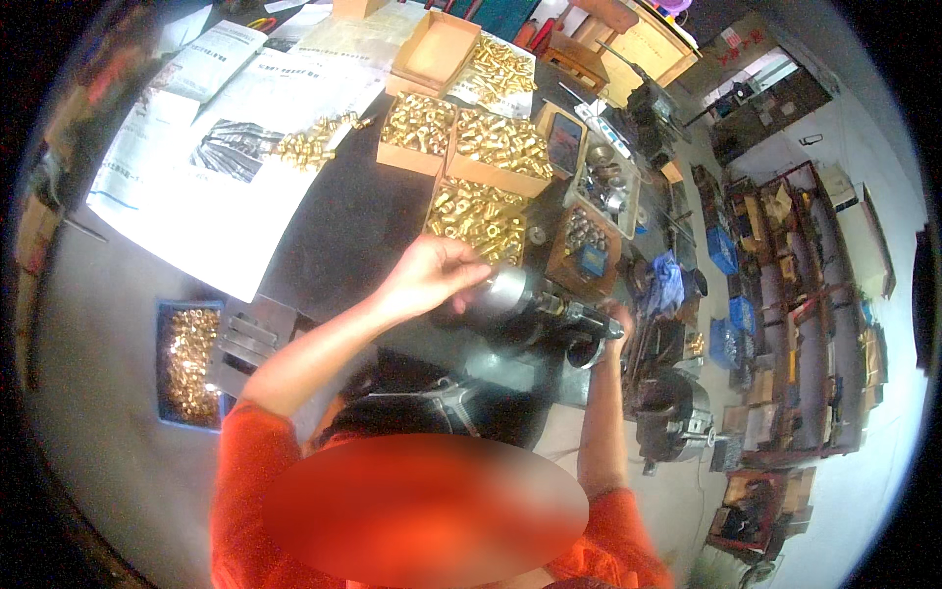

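Note:
A small bench machine like a lathe, with a round metal chuck (506,292) and a dark tailstock (581,316), stands before me. My left hand (437,278) is at the chuck's left side, thumb and fingertips pinched together; whatever lies between them is too small or hidden to name. At the machine's right end, my right hand (620,326) closes round a handle, its fingers partly hidden by the metal parts. Just beyond the chuck is an open cardboard box of brass fittings (476,218). Two more boxes of brass fittings (502,142) adjoin it.
Newspaper sheets (245,187) cover the table's left, with loose brass fittings (309,147) on them. A blue bin (191,363) of brass parts stands low at left. On the right are a phone (566,142), a tray of metal parts (587,236), a vise (677,417) and shelving (805,314).

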`<state>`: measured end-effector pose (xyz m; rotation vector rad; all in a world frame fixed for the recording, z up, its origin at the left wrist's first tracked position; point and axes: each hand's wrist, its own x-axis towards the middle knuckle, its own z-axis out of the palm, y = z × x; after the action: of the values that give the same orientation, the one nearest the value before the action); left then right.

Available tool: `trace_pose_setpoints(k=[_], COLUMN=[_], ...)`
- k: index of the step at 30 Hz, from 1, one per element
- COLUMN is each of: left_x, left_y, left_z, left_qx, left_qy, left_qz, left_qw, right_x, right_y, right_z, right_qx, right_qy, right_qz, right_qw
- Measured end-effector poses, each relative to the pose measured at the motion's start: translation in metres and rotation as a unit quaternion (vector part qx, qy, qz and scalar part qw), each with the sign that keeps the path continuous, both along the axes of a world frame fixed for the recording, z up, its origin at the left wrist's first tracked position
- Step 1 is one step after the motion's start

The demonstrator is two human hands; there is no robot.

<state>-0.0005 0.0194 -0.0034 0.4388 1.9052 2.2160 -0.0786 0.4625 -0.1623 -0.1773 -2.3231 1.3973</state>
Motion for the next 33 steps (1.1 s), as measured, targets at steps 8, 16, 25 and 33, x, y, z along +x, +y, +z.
trace_pose_setpoints(k=[8, 16, 25, 33], left_x=[0.0, 0.006, -0.044, -0.055], left_y=[-0.01, -0.012, -0.029, -0.074], left_z=[-0.004, -0.003, -0.013, -0.021], left_qx=[0.0, 0.079, -0.082, -0.074], left_qy=[-0.049, -0.057, -0.013, 0.039], left_qz=[-0.014, -0.035, 0.126, 0.178], left_qw=[0.999, 0.995, 0.989, 0.98], right_x=[0.09, 0.106, 0.039, 0.129], right_y=[-0.107, -0.085, -0.113, -0.106], right_z=[0.165, 0.069, 0.151, 0.154], right_qx=[-0.417, -0.47, -0.331, -0.379], right_qy=[0.156, -0.063, 0.08, 0.16], right_qz=[0.026, -0.064, -0.033, 0.063], right_qw=[0.895, 0.878, 0.94, 0.909])
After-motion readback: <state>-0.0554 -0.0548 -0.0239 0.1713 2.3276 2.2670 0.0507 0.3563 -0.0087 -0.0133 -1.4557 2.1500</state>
